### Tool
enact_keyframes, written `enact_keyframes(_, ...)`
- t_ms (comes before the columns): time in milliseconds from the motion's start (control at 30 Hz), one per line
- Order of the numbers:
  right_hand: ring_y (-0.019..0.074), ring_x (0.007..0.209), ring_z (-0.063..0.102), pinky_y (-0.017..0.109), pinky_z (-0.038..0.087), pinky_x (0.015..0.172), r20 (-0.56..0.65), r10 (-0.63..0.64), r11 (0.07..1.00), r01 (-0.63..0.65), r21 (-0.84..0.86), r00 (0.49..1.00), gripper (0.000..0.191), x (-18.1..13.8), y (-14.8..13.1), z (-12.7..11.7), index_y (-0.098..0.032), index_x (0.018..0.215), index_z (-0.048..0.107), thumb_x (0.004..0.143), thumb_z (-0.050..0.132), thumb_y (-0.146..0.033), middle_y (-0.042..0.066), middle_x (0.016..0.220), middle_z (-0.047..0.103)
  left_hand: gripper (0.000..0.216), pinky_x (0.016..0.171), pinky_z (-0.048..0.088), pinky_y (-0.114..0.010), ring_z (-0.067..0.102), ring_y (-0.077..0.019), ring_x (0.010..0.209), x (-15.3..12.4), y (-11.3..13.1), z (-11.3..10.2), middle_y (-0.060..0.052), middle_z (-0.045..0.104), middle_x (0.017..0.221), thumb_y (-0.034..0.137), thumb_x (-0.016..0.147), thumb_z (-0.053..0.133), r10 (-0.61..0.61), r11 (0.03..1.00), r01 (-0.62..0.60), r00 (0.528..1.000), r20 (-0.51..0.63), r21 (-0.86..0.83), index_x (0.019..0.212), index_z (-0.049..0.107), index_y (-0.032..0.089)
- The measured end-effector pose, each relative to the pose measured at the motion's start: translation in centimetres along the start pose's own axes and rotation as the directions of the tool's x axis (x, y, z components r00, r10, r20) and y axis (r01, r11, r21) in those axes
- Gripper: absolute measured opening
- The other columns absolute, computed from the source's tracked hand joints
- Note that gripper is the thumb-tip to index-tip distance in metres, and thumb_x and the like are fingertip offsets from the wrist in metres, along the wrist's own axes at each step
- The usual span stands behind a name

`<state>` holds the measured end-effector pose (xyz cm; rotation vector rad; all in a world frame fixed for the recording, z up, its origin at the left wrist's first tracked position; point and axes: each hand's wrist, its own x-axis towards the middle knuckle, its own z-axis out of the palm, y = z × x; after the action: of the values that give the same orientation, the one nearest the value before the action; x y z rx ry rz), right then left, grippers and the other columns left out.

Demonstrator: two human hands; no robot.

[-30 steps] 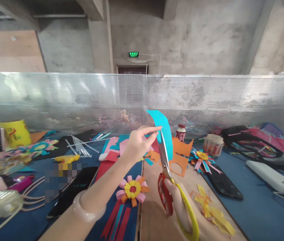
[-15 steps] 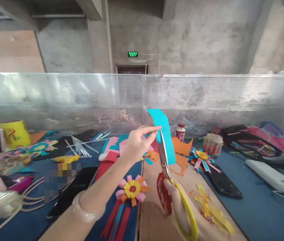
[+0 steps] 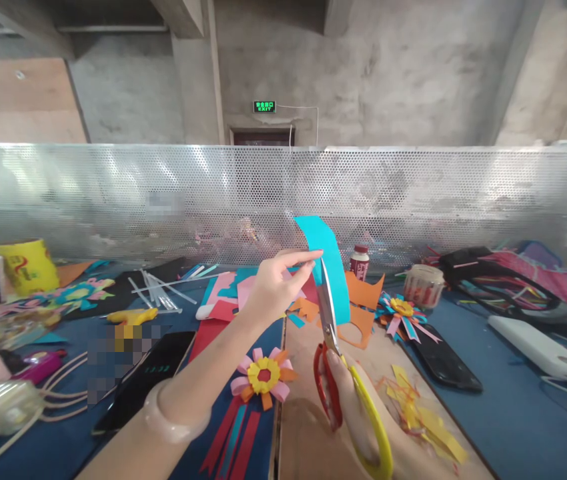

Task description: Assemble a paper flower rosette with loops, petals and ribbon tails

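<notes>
Between thumb and fingers, my left hand pinches the left edge of a bright blue paper strip, which stands upright and curves to the right. My right hand is wrapped through the handles of a pair of scissors, one handle red and the other yellow. The blades point up along the strip's left side, their tips just under my left fingertips. Below my left forearm lies a paper flower with a yellow centre, pink and orange loops and red and blue tails.
A cardboard board lies under my hands, with yellow paper scraps on its right. Orange paper pieces, a second paper flower and a black phone lie beyond. A yellow glue gun and glue sticks are left.
Both hands stay almost where they were. The lower end of the blue strip has shifted slightly, and the view has moved a little.
</notes>
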<state>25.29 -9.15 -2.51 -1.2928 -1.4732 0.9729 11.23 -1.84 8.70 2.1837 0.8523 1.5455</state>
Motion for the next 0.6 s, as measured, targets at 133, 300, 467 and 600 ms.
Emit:
enact_keyframes(133, 0.0124, 0.051, 0.05, 0.025, 0.042, 0.046, 0.032, 0.03, 0.999, -0.031, 0.021, 0.999, 0.045, -0.2, -0.9, 0.2, -0.019, 0.079, 0.056, 0.086, 0.039, -0.06, 0.0, 0.063, 0.056, 0.025, 0.087, 0.047, -0.034, 0.061, -0.0187, 0.099, 0.0, 0.0, 0.0, -0.003, 0.069, 0.108, 0.025, 0.085, 0.053, 0.004, 1.0, -0.003, 1.0, 0.004, -0.012, 0.105, 0.068, 0.024)
enact_keyframes(300, 0.0121, 0.042, 0.038, 0.024, 0.031, 0.037, 0.044, 0.073, 0.995, -0.076, 0.062, 0.996, 0.05, -0.1, -1.2, 0.4, -0.023, 0.069, 0.043, 0.076, 0.037, -0.073, -0.003, 0.049, 0.041, 0.025, 0.09, 0.046, -0.034, 0.06, -0.019, 0.102, 0.0, 0.0, 0.0, -0.003, 0.068, 0.11, 0.025, 0.085, 0.053, -0.003, 1.0, 0.003, 1.0, 0.008, -0.015, 0.105, 0.068, 0.024)
enact_keyframes(467, 0.0123, 0.041, 0.038, 0.024, 0.033, 0.039, 0.057, 0.096, 0.995, -0.097, 0.022, 0.994, 0.038, -0.4, -2.1, 0.0, -0.024, 0.07, 0.042, 0.08, 0.04, -0.061, -0.005, 0.048, 0.038, 0.026, 0.094, 0.046, -0.035, 0.06, -0.0208, 0.106, -0.1, -0.3, 0.3, -0.002, 0.069, 0.112, 0.028, 0.084, 0.054, -0.043, 0.998, 0.043, 0.999, 0.008, -0.044, 0.106, 0.068, 0.023)
enact_keyframes(600, 0.0108, 0.043, 0.04, 0.02, 0.033, 0.039, 0.08, 0.111, 0.993, -0.114, 0.028, 0.991, 0.027, -1.2, -2.0, 0.6, -0.022, 0.072, 0.046, 0.081, 0.046, -0.048, -0.005, 0.048, 0.039, 0.028, 0.093, 0.047, -0.035, 0.061, -0.0205, 0.105, 0.1, -0.3, 0.0, -0.003, 0.069, 0.112, 0.027, 0.084, 0.054, -0.089, 0.992, 0.087, 0.996, -0.015, -0.087, 0.109, 0.067, 0.022)
